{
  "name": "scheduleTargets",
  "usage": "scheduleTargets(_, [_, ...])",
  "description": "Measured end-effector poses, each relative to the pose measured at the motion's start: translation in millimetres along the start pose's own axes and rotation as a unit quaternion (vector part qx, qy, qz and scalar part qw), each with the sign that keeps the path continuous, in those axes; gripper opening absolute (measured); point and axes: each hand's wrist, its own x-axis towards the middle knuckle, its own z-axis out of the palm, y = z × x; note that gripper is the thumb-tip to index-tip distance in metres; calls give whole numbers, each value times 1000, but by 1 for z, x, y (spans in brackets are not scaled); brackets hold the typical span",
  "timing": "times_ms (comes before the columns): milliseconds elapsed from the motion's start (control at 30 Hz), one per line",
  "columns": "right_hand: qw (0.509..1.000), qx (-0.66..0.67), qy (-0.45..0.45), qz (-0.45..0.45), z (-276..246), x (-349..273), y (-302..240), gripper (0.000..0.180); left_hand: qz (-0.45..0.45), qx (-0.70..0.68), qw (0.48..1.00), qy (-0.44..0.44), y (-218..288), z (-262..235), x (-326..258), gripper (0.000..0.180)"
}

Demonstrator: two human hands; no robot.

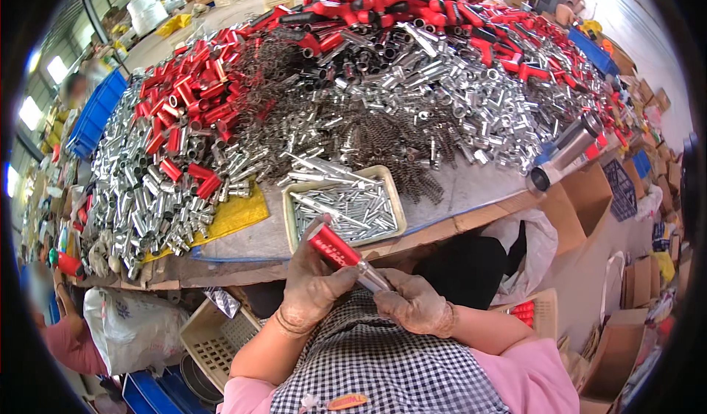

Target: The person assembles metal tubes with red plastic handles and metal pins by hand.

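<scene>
Just past my apron front, I hold a red tube (335, 246) with a silver metal sleeve (373, 275) at its lower end, tilted down to the right. My gloved left hand (312, 289) is closed round the red part, and the fingers of my gloved right hand (417, 303) are closed on the silver end. Beyond my hands, a cream tray (398, 211) on the table holds many thin metal pins (346, 211). Dark coil springs (383, 138) lie heaped behind it, among silver metal sleeves (166, 208) and red tubes (199, 94).
Red-and-black handles (390, 5) are piled at the table's far side. A large metal cylinder (567, 153) lies at the right edge, near an open cardboard box (585, 200). A beige basket (202, 340) and white sack (129, 326) stand low left; another person's arm (68, 303) is beyond.
</scene>
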Motion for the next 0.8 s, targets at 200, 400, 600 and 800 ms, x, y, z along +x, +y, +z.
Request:
scheduleTargets(200, [999, 37, 22, -28, 3, 2, -1, 39, 57, 23, 998, -15, -8, -2, 4, 78])
scheduleTargets(400, [997, 28, 66, 22, 0, 3, 4, 31, -9, 8, 1000, -22, 1, 4, 4, 77])
scheduleTargets(600, [996, 50, 73, 31, -1, 7, 9, 37, -11, -7, 1000, -4, -7, 1, 6, 73])
scheduleTargets(800, [995, 55, 74, 25, 1, 10, 8, 39, -38, -9, 999, -38, 2, 0, 6, 62])
